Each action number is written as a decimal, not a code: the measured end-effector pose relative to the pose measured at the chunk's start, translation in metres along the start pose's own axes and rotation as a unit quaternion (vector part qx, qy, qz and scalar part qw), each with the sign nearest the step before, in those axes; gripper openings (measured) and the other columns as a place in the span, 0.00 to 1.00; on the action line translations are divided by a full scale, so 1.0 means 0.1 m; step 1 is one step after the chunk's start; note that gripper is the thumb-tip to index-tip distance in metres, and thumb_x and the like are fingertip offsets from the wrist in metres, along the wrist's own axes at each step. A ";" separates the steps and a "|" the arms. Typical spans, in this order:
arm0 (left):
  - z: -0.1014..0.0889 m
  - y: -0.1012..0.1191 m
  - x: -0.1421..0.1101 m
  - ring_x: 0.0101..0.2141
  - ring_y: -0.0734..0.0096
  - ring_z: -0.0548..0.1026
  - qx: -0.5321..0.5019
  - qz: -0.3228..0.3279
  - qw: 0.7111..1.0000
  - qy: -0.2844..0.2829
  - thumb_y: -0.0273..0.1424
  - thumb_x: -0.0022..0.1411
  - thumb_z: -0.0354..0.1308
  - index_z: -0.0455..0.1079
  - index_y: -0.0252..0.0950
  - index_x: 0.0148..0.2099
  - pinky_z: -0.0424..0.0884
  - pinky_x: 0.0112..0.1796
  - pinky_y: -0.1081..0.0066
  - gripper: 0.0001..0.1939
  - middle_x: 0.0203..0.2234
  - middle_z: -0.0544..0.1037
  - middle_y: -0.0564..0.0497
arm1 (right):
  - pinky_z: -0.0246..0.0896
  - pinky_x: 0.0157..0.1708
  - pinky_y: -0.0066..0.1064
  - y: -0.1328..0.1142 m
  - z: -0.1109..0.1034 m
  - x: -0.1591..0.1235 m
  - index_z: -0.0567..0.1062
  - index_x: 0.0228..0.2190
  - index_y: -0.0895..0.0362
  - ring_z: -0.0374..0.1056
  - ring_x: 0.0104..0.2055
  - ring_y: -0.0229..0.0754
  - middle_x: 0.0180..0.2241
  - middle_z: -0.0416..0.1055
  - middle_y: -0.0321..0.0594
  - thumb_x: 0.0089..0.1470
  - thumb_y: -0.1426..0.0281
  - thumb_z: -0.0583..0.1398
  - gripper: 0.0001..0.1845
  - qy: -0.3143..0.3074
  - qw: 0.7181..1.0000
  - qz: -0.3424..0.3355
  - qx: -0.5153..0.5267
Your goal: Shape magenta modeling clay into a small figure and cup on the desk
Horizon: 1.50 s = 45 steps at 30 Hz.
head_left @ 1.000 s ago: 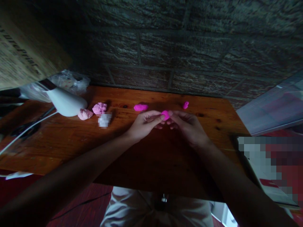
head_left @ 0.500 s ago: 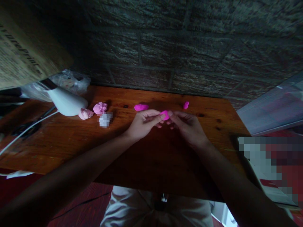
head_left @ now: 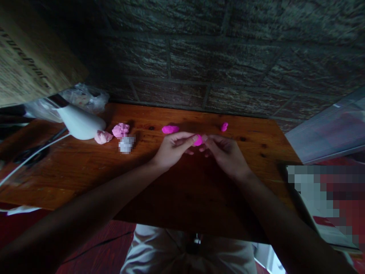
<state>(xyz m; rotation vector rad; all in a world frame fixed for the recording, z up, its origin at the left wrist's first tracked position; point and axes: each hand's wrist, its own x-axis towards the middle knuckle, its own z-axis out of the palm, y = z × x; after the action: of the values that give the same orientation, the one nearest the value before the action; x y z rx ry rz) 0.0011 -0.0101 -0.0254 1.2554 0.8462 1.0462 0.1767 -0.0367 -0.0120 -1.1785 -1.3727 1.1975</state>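
Magenta lump (head_left: pixel 197 140), held up over the desk (head_left: pixel 71 161), pinched between thumb and fingers of the left hand (head_left: pixel 171 150); left grip closed down to the lump's thickness. Grip of the right hand (head_left: pixel 228 154) nearly closed, thumb and forefinger right at the lump's right edge; cannot tell whether pinching it too or only touching. Probably soft, so best to press lightly with the fingertips, turn slightly between presses, and steady with the left. Just beyond, on the desk, an oblong magenta piece (head_left: pixel 170 129) near the left hand and a smaller magenta piece (head_left: pixel 224 126) behind the right: better to lift the knuckles clear of both. Farthest, a dark wall (head_left: pixel 188 64) in dim light; wiser to judge evenness by touch as well as sight.
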 end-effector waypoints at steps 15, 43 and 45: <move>0.00 0.00 0.00 0.37 0.68 0.81 -0.021 -0.011 1.000 -0.012 0.44 0.57 0.70 0.79 0.33 0.40 0.78 0.33 0.73 0.18 0.40 0.83 0.46 | 0.65 0.29 0.30 0.00 -0.04 0.00 0.84 0.36 0.55 0.70 0.30 0.38 0.29 0.79 0.38 0.47 0.51 0.71 0.22 0.000 1.000 0.023 -0.020; -0.01 0.01 0.00 0.40 0.62 0.82 -0.031 -0.058 0.996 -0.062 0.44 0.53 0.73 0.82 0.35 0.40 0.79 0.33 0.70 0.19 0.38 0.85 0.44 | 0.62 0.26 0.29 0.04 0.01 0.03 0.83 0.32 0.56 0.65 0.26 0.36 0.26 0.74 0.37 0.51 0.46 0.67 0.25 0.043 0.999 0.004 0.006; 0.00 0.01 0.01 0.40 0.62 0.82 -0.034 -0.054 0.997 -0.046 0.44 0.53 0.73 0.82 0.35 0.40 0.79 0.32 0.71 0.19 0.37 0.84 0.44 | 0.63 0.26 0.29 0.04 0.00 0.02 0.83 0.32 0.56 0.65 0.26 0.36 0.25 0.74 0.37 0.49 0.46 0.68 0.25 0.038 0.999 0.012 0.013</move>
<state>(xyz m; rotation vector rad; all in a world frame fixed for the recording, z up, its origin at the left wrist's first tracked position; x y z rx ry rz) 0.0008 -0.0092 -0.0244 1.1781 0.7936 0.9172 0.1769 -0.0341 -0.0163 -1.2131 -1.2850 1.1725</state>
